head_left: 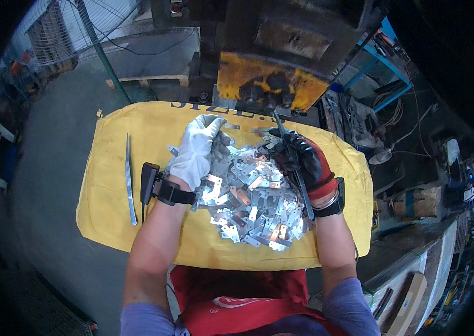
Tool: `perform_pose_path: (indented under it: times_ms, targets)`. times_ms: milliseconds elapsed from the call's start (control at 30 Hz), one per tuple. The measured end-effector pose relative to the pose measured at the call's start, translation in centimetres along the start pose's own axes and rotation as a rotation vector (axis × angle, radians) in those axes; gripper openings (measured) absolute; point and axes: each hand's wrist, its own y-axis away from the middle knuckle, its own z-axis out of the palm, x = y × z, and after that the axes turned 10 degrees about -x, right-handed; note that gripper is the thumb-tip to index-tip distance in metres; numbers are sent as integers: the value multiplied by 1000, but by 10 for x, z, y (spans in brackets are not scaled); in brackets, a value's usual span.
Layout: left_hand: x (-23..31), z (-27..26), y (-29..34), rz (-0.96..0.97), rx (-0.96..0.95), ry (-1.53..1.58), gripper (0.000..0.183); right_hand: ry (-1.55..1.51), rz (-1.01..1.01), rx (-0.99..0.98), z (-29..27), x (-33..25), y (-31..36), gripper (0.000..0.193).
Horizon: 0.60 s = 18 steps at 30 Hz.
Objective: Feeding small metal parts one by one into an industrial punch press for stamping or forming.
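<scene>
A loose heap of small flat metal plates with holes (254,193), silver with some coppery glints, lies on a yellow cloth-like cover (108,185). At the heap's far left edge is my left hand (196,147) in a whitish glove, its fingers closed together. A single metal plate (231,126) is right by those fingertips; whether they pinch anything is hidden. My right hand (307,159), in a black and red glove, grips long dark tweezers (298,182) at the heap's right side. Their tip points away from me. Silvery tweezers (129,179) lie left of my left forearm.
Just beyond the yellow surface stands a dark machine with a worn yellow-orange plate (270,81). A blue metal rack (385,78) is at far right, and a low pallet-like platform (153,56) at far left. A slanting green pole (102,50) rises beside that platform.
</scene>
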Motion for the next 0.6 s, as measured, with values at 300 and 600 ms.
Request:
perform_pose_path:
  times_ms: [300, 600]
  targets:
    - [-8, -1, -6, 66, -38, 111, 13, 560, -19, 29, 17, -2, -16, 39]
    - [-2, 0, 0, 66, -48, 145, 15, 322, 14, 111, 15, -8, -47, 37]
